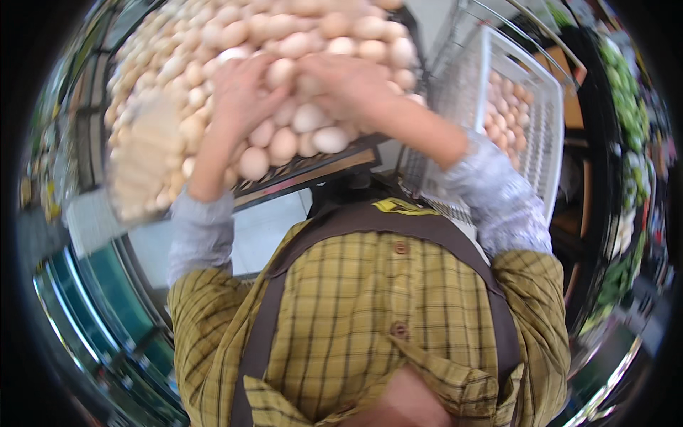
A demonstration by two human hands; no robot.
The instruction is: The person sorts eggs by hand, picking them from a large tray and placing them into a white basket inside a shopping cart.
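A broad heap of brown and pale eggs (253, 163) fills a dark-edged display stand (320, 173) in front of me. My left hand (243, 88) is on the heap, thumb stretched toward an egg (281, 73) between the two hands. Close to its right, my right hand (341, 80) reaches down over the eggs with its fingers bent. Both hands are blurred, and whether either one grips an egg is not clear. At the heap's left lies a tan, blurred sheet (147, 155), perhaps an egg tray or cardboard.
To the right, a white plastic crate (552, 133) with more eggs (507, 115) sits by a metal cart frame (565, 50). Shelves of green vegetables (621, 91) line the far right. Green glass-like panels (114, 288) stand at lower left.
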